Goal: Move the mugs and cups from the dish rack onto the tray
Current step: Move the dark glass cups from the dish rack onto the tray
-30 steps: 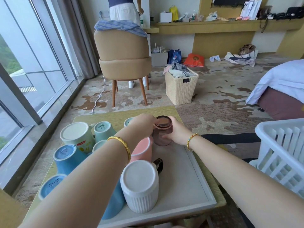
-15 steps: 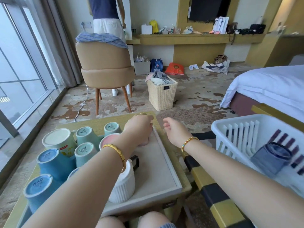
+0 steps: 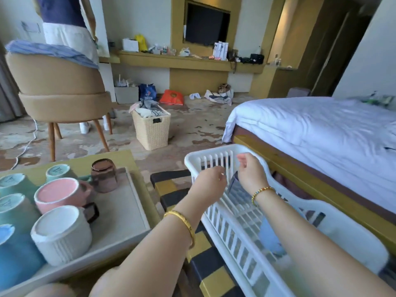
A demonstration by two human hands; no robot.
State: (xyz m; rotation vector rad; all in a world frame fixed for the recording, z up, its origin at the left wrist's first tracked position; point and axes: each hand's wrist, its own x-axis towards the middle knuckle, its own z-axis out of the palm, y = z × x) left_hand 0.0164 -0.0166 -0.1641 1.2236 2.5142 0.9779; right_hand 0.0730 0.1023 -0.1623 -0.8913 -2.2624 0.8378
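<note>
In a hotel room, your left hand (image 3: pixel 211 179) and right hand (image 3: pixel 249 171) hovered empty, fingers loosely curled, over the white plastic dish rack (image 3: pixel 233 227), reaching; next, grasp the dark blue-grey cup (image 3: pixel 236 188) between them.

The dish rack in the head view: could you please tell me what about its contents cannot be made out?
- Dark blue cup: mostly hidden between the left hand and right hand; contact cannot be told.
- Light blue cup: partly covered by the right forearm, blurred.
- Dish rack near end: cut off by the frame's bottom edge, motion-blurred.
</note>
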